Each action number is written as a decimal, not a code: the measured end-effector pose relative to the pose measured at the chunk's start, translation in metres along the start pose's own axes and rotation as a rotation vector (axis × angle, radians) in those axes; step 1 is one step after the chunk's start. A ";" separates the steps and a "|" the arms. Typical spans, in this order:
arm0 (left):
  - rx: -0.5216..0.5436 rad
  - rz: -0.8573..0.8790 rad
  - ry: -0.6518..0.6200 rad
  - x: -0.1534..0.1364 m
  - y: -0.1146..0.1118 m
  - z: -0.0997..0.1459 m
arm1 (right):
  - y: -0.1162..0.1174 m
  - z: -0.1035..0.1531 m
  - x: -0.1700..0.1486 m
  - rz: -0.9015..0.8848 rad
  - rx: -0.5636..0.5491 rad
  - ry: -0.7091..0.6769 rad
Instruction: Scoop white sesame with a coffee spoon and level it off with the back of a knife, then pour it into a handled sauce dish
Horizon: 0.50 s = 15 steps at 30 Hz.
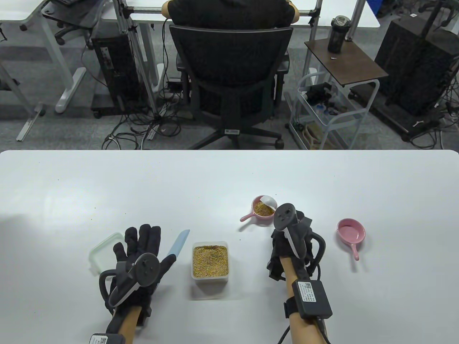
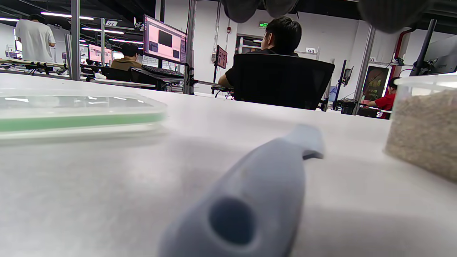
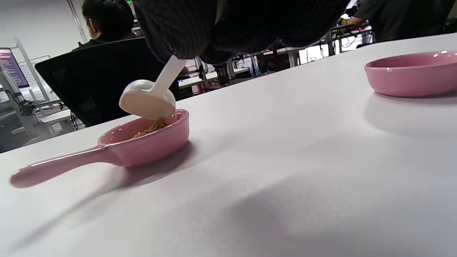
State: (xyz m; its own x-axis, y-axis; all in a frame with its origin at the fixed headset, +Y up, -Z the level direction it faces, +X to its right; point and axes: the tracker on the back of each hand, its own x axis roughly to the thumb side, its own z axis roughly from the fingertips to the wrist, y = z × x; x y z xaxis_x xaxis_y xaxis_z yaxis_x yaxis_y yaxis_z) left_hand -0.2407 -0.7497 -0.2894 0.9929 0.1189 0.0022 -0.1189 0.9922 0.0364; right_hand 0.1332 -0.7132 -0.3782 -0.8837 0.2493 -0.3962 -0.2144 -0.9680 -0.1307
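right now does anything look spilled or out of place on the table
A few stray sesame grains dot the table between the container and the filled sauce dish. Nothing else stands out.

On the table [image 1: 229, 172] the sesame tub [image 1: 210, 261] sits near the front, between the hands. Left of it lies the knife [image 1: 178, 244] — under the left hand [image 1: 138, 261] — with the lid [image 1: 102, 251] further left. Behind and right of the tub stands one dish [image 1: 261, 209], the spoon [image 1: 269, 201] tipped over it, held by the right hand [image 1: 292, 243]; a second dish [image 1: 350, 232] lies further right.
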 end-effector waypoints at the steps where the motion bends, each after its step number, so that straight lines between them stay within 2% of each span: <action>1: 0.000 0.000 -0.001 0.000 0.000 0.000 | -0.001 0.001 0.000 -0.004 -0.006 -0.008; 8: -0.012 0.016 -0.027 0.004 -0.001 0.000 | -0.018 0.020 -0.011 -0.160 -0.029 -0.106; 12: -0.027 0.056 -0.065 0.010 -0.001 0.000 | -0.025 0.042 -0.021 -0.338 0.029 -0.228; 15: -0.068 0.110 -0.127 0.017 -0.003 -0.001 | -0.025 0.060 -0.021 -0.380 0.050 -0.330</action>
State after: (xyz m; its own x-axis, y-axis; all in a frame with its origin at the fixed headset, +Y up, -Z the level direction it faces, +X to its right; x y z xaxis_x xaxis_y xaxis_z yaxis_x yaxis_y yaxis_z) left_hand -0.2236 -0.7507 -0.2906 0.9656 0.2259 0.1288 -0.2227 0.9741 -0.0384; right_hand 0.1322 -0.6961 -0.3118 -0.8218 0.5695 -0.0197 -0.5594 -0.8128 -0.1627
